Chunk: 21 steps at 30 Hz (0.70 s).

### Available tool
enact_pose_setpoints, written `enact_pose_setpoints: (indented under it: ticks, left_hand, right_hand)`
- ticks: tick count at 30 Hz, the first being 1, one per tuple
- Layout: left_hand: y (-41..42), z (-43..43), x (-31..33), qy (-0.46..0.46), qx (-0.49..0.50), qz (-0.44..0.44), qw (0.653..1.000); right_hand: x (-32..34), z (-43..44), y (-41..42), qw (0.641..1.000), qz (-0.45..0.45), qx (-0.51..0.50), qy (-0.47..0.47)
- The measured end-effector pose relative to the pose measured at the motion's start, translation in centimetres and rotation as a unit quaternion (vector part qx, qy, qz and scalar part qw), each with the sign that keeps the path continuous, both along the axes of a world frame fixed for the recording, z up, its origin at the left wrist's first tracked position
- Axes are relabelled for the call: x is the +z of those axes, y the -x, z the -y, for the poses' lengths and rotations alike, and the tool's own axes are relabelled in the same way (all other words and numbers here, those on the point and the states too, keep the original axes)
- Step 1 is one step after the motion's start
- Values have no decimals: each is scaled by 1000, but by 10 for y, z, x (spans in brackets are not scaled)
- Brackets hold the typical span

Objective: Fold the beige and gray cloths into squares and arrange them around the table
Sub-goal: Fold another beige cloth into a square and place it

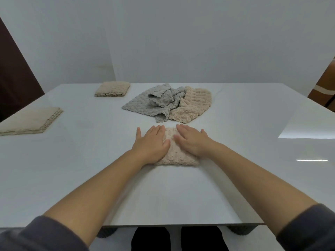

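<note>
The folded beige cloth [178, 154] lies as a rough square on the white table [72, 169], closer to my edge than to the far one, and both my hands rest flat on top of it. My left hand [152, 142] covers its left half, palm down, fingers straight and mostly together, the little finger splayed off to the left and the thumb lying in over the cloth's middle, gripping nothing. My right hand [192, 141] presses its right half the same way, fingers straight and side by side, thumb angled in toward the other hand; the 2 thumbs nearly meet, and a strip of cloth shows between them. Just beyond this cloth, apart from it, sits a crumpled heap of 2 unfolded pieces. The gray cloth [145, 105] is beyond and slightly left and the loose beige cloth [194, 105] beyond and to the right, the 2 touching where the gray bunches against the beige. Farther beyond and to the left of the cloth under my hands lies a far beige square [112, 89], neatly folded. Well to its left, at the table's side edge, lies the left beige square [30, 120], also folded — its layered edge faces inward. My dark gray sleeves [45, 232] are pushed up, leaving both forearms bare.
</note>
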<state>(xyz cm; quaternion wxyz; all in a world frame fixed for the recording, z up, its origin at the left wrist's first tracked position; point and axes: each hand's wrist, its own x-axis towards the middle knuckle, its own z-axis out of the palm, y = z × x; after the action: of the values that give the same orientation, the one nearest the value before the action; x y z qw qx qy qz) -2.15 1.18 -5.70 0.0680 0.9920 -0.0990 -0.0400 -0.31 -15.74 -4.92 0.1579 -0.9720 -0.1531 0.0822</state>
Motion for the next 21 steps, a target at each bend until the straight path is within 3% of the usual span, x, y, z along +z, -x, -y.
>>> enact_pose_setpoints:
  ticks: [5, 10, 14, 16, 18, 21]
  left_hand:
    - [-21, 3, 35, 39, 29, 39, 998]
    - [-32, 8, 54, -15, 12, -67, 998]
    - [-33, 3, 65, 54, -1, -167, 984]
    - [-30, -1, 70, 130, 10, -190, 973]
    - [-27, -3, 77, 227, 18, -226, 947]
    - [-23, -2, 86, 365, 25, -257, 894]
  right_hand:
    - [17, 18, 4, 984, 37, -68, -163]
    - [22, 31, 16, 974, 29, -84, -210]
    - [19, 44, 19, 965, 10, -100, -242]
    - [19, 50, 20, 953, 2, -114, -280]
    - [20, 56, 19, 921, -40, -139, -362]
    - [23, 61, 19, 827, -163, -181, -507]
